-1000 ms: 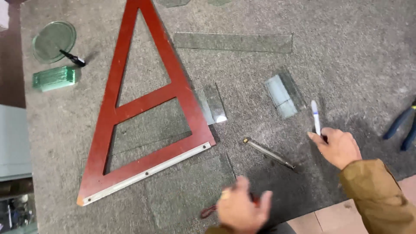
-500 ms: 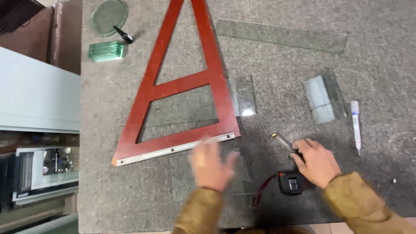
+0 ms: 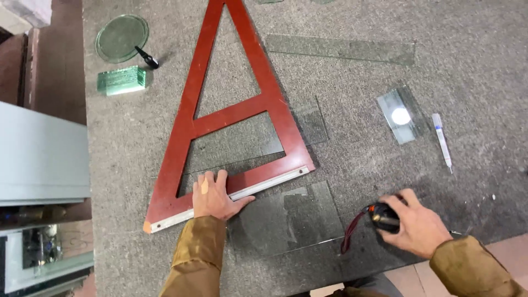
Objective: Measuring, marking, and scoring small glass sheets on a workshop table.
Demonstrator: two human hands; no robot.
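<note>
A large red triangular frame (image 3: 220,118) lies flat on the grey felt-covered table (image 3: 473,60), its metal-edged base running slantwise from lower left to the right. The left hand (image 3: 214,195) lies flat on that base bar near its left half, fingers together and stretched out, thumb spread along the metal edge. Under and below the base lies a clear glass sheet (image 3: 289,220), its near edge close to the table's front edge.

To the right of the sheet, the right hand (image 3: 415,223) is curled around a black tape measure (image 3: 380,216) with a red strap hanging from it; it sits on the table well apart from the frame's right corner. Open felt lies between both hands and to the right of the frame.

Farther out: a small glass piece (image 3: 401,115) and a white marker (image 3: 441,140) at right, a long glass strip (image 3: 341,49) at top, a round glass disc (image 3: 121,37) and a stack of green glass pieces (image 3: 121,80) at upper left by the table's left edge
</note>
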